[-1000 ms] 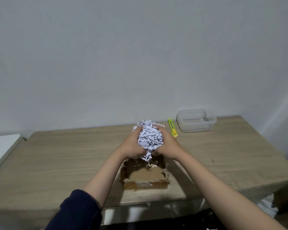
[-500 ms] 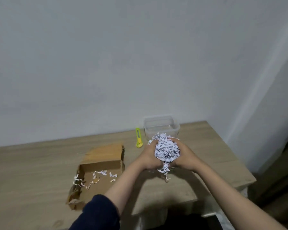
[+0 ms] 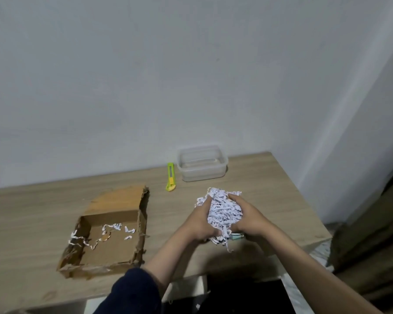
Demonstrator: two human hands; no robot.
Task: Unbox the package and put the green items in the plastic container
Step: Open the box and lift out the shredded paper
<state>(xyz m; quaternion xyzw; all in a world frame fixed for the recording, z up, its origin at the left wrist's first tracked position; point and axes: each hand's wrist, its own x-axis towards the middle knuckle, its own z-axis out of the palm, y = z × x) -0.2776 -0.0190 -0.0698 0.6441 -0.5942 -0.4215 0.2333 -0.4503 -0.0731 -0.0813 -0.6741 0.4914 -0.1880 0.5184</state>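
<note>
My left hand point(image 3: 199, 219) and my right hand point(image 3: 247, 217) grip a wad of white shredded paper point(image 3: 222, 213) between them, low over the wooden table point(image 3: 270, 189), to the right of the box. A small pale green thing point(image 3: 236, 236) peeks out under the wad beside my right hand. The opened cardboard box point(image 3: 114, 225) lies at the left with a few paper shreds point(image 3: 114, 228) on its floor. The clear plastic container point(image 3: 202, 163) stands by the wall, with nothing visible inside.
A yellow-green utility knife point(image 3: 170, 176) lies just left of the container. The table's right edge and front edge are close to my hands. A dark gap shows below the front edge.
My hands carried the paper wad out of the box and rightward, then lowered it toward the table in front of the container. The view swung right.
</note>
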